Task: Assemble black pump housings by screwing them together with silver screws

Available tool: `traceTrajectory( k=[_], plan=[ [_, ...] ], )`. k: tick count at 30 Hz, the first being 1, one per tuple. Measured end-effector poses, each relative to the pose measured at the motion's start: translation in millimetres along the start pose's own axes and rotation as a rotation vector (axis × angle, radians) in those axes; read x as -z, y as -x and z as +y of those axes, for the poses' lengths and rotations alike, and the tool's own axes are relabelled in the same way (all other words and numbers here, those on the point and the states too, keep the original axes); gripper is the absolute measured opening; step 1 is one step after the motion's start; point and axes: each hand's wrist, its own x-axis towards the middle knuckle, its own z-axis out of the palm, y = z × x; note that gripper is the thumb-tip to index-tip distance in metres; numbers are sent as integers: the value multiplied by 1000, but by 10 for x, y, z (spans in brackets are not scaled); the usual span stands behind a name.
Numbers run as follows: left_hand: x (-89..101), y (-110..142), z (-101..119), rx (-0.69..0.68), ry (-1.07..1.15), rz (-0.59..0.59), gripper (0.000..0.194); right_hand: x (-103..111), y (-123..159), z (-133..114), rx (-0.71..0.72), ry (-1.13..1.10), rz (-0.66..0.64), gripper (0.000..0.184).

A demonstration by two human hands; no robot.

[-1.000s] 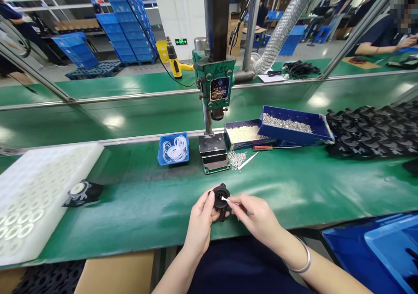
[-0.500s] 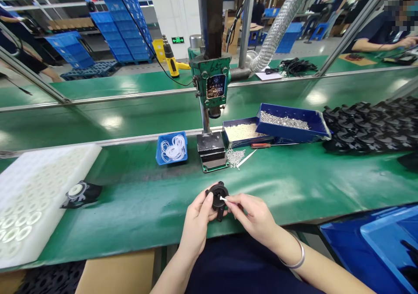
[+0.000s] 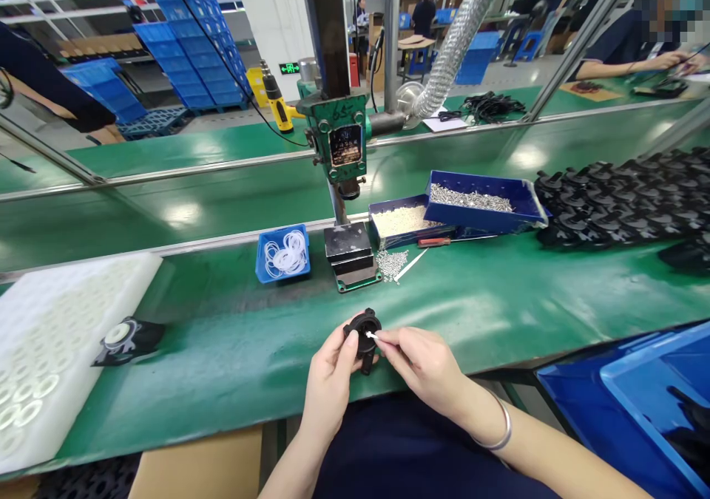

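Note:
Near the front of the green bench, my left hand (image 3: 331, 369) is closed around a round black plastic housing (image 3: 364, 324) with a short arm pointing down. My right hand (image 3: 424, 358) pinches a thin white stick (image 3: 373, 336), and its tip reaches into the open hollow of the housing. What the tip touches inside is too small to make out. Beyond my hands lie a pile of small metal balls (image 3: 392, 264) and a white pointed strip (image 3: 411, 264). A green hand press (image 3: 348, 140) stands over its black base block (image 3: 347, 243).
A blue tray (image 3: 258, 262) holds white rings. Two dark blue bins (image 3: 482, 219) carry screws and pale small parts, with a red-handled screwdriver (image 3: 434, 242) before them. Black parts (image 3: 621, 203) are heaped right; a white foam tray (image 3: 127, 277) and another black part (image 3: 126, 338) lie left.
The camera view has shifted slightly, so the bench things appear further left. Both hands keep their hold, and the white stick stays in the housing's hollow.

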Motion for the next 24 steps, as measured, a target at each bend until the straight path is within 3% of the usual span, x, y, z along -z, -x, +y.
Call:
traceTrajectory(
  k=[5,11,24],
  plan=[
    [-20,6,18,40,110,-23,40,16,20,3,-33,-48,24,12],
    [-39,9,37,77,155,-15,38,-9,66,43,27,28,-1,13],
    [2,22,-31,-218,-395,60,43,31,49,3,164,321,-41,13]
  ],
)
